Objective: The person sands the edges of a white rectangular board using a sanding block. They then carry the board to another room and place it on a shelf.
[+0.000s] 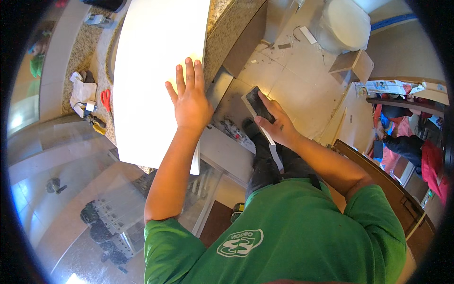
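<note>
Wearing a green shirt [302,232] with a white emblem on the chest, above dark trousers [264,163]. Standing beside a large white board [151,90], lying across the speckled tabletop [79,57] and glaring too brightly to show any surface detail. Resting the left hand [191,102] palm down on the board near its right edge, relaxed and flat, with four fingers spread and the thumb out of sight. Grasping a block [261,105] in the right hand [280,125], pinching it between thumb and fingers. Holding the block tilted, with its dark face and pale side both showing, to the right of the board, apart from it and above the floor [283,80].

Having red scissors [105,98] on the tabletop just beside the board's left edge, next to a white charger [91,106], a crumpled pale cloth [84,92] and a yellow-handled tool [98,128]. Facing a glass panel [137,201] at the lower left, with a round metal fitting [56,185] beyond.

Looking past the right hand to scraps and a white bar [308,35] on the tiles, a toilet [347,23] with a wooden box [352,66] just beside it, and, toward the far right rim, red cloth [432,165] among shapes too jumbled to tell.
</note>
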Tool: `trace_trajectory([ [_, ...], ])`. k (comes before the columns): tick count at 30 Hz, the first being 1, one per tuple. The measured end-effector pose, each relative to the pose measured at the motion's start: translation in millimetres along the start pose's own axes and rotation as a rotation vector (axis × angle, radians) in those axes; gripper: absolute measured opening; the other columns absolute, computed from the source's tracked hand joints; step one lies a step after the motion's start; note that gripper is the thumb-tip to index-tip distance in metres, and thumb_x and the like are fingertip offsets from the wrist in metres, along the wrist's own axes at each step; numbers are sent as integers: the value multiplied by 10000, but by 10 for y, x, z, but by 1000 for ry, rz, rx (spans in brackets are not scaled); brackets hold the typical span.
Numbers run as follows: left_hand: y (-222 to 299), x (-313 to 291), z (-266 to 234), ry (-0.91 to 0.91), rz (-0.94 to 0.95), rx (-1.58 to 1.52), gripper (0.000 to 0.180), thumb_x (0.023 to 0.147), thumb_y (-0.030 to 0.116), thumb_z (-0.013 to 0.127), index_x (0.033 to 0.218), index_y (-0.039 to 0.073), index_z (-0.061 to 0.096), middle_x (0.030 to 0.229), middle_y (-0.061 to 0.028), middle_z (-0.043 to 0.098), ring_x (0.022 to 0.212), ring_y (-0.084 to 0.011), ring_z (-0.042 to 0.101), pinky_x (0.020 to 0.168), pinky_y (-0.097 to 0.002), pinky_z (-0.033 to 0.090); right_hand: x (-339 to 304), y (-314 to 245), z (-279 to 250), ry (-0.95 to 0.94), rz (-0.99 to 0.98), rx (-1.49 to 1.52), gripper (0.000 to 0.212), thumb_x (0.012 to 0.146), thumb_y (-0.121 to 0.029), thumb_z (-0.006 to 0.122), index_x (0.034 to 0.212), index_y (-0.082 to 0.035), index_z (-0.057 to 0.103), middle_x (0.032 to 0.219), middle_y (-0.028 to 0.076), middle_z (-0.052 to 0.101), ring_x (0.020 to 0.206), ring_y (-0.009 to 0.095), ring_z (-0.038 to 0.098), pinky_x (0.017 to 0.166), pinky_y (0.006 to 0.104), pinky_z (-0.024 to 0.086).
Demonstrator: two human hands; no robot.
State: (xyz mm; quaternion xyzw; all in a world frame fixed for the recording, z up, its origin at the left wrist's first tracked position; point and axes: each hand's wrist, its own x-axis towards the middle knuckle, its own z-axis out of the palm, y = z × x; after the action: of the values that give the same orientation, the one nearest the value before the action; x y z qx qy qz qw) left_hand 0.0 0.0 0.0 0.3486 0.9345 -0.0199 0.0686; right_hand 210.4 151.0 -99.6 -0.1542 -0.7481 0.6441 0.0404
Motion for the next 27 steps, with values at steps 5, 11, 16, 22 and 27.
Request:
trace_trajectory([
  [5, 7, -151, -32, -9, 38, 32, 1035, 763, -94, 617, 1657, 127, 145, 1735, -92, 89, 1597, -348, 72, 1265, -626, 76, 19, 114, 46, 104, -115, -24, 792, 1016, -301, 675, 1642, -81, 244, 1327, 179, 517, 1217, 239, 526, 895, 295, 516],
  [11, -43, -272, -107, -37, 87, -7, 1061, 745, -95, 627, 1660, 126, 136, 1734, -95, 97, 1597, -353, 71, 1267, -619, 65, 37, 126, 124, 103, -24, 130, 789, 1003, -206, 665, 1645, -69, 228, 1308, 206, 529, 1241, 256, 519, 1025, 333, 453],
  [16, -107, -329, -108, -45, 124, -2, 1062, 740, -95, 633, 1658, 118, 142, 1732, -106, 110, 1595, -363, 77, 1264, -619, 67, 146, 21, 114, 154, -171, 74, 774, 998, -202, 664, 1641, -81, 252, 1349, 212, 532, 1219, 276, 550, 1055, 353, 428],
  [22, -171, -367, -133, -81, 169, 54, 1029, 775, -18, 626, 1661, 104, 117, 1732, -132, 82, 1594, -372, 62, 1258, -627, 59, 400, -177, 162, 180, -143, 25, 758, 1028, -341, 653, 1625, -60, 281, 1319, 219, 568, 1199, 281, 569, 1034, 365, 446],
  [27, -257, -355, -133, -56, 207, -43, 981, 811, 86, 702, 1651, 107, 197, 1721, -159, 149, 1589, -380, 117, 1248, -630, 80, 581, -195, 175, 207, -198, 100, 741, 1041, -391, 627, 1616, -60, 298, 1304, 219, 578, 1197, 285, 572, 1034, 390, 453],
])
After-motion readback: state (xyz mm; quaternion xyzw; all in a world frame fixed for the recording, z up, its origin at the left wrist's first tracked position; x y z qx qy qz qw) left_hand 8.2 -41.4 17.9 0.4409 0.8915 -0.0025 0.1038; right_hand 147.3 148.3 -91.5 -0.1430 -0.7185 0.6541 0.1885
